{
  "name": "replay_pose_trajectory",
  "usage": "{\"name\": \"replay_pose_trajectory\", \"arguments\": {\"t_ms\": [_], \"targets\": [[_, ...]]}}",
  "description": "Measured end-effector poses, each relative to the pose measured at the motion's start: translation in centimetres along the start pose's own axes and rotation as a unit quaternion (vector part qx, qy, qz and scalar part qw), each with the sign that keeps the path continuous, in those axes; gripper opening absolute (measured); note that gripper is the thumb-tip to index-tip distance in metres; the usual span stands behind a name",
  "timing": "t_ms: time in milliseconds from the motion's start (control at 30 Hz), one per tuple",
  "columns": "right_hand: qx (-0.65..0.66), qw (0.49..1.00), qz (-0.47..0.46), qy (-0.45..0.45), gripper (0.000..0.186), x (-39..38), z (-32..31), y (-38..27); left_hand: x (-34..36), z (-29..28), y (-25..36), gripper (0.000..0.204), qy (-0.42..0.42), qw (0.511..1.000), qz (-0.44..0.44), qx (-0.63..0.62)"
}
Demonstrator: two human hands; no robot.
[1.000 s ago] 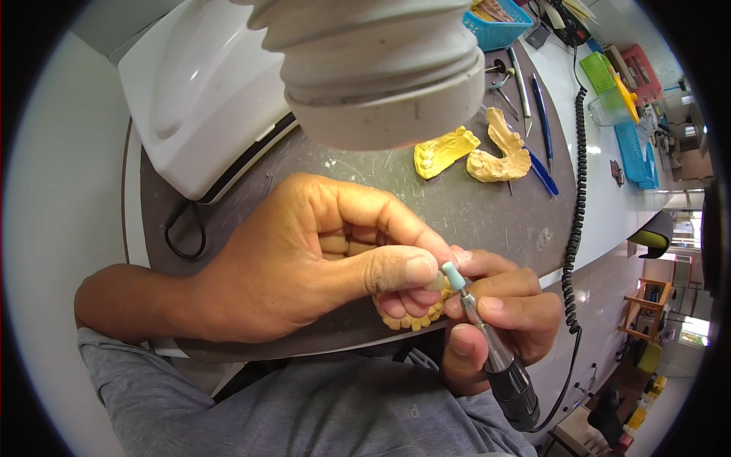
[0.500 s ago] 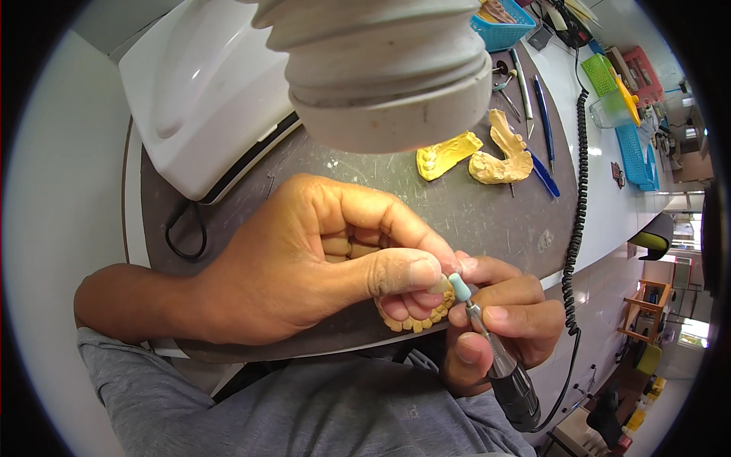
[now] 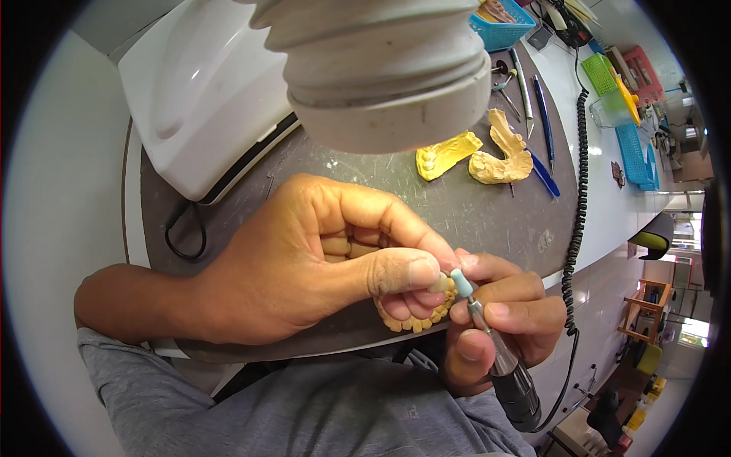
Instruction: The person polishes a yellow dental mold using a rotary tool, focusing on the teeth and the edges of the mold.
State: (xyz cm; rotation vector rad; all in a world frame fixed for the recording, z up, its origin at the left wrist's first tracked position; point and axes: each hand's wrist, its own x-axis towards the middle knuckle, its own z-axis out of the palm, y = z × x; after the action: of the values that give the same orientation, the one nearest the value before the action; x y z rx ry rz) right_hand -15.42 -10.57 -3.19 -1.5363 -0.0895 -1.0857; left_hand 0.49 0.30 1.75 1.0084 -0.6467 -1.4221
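Note:
My left hand (image 3: 304, 259) is closed around a yellow dental cast (image 3: 415, 322), whose teeth show below the fingers, with a small tooth-coloured piece pinched at the thumb tip. My right hand (image 3: 502, 320) grips a dark rotary handpiece (image 3: 506, 369) like a pen. Its pale blue polishing tip (image 3: 461, 282) touches the piece at my left thumb. Both hands are held together at the near edge of the dark grey bench mat (image 3: 457, 206).
A large grey suction hose mouth (image 3: 381, 76) hangs just above the hands. A white machine (image 3: 198, 91) stands at the left. Two more yellow casts (image 3: 476, 156) lie on the mat, with hand instruments (image 3: 533, 99), a coiled black cord (image 3: 579, 198) and coloured baskets (image 3: 632, 145) beyond.
The blue tip has shifted slightly right along the held piece. Both hands stay pressed together in the same place.

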Motion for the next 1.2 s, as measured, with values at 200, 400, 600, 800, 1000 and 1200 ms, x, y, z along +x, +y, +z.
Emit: {"name": "replay_pose_trajectory", "arguments": {"t_ms": [200,400,600,800,1000,1200], "targets": [[-0.021,1.0,0.007,-0.017,0.033,0.1,-0.19,-0.13,0.13,-0.03,-0.1,0.016,-0.002,1.0,0.003,-0.003],[-0.008,1.0,0.01,-0.018,0.033,0.04,0.0,-0.11,-0.19,0.11,0.03,0.017,0.005,1.0,0.008,0.005],[-0.017,1.0,0.01,-0.006,0.033,-0.03,-0.11,-0.12,0.14,-0.04,-0.08,0.017,-0.005,1.0,0.008,0.001],[-0.018,1.0,0.005,-0.014,0.033,-0.03,-0.09,-0.08,-0.01,-0.01,0.0,0.017,0.0,1.0,0.008,0.015],[-0.023,0.999,-0.01,0.021,0.029,-0.13,0.21,0.08,0.0,-0.09,-0.23,0.02,-0.008,1.0,0.005,-0.021],[-0.023,0.999,-0.03,0.027,0.028,-0.18,0.14,0.44,0.07,-0.3,-0.86,0.021,0.0,0.999,0.036,-0.023]]}}
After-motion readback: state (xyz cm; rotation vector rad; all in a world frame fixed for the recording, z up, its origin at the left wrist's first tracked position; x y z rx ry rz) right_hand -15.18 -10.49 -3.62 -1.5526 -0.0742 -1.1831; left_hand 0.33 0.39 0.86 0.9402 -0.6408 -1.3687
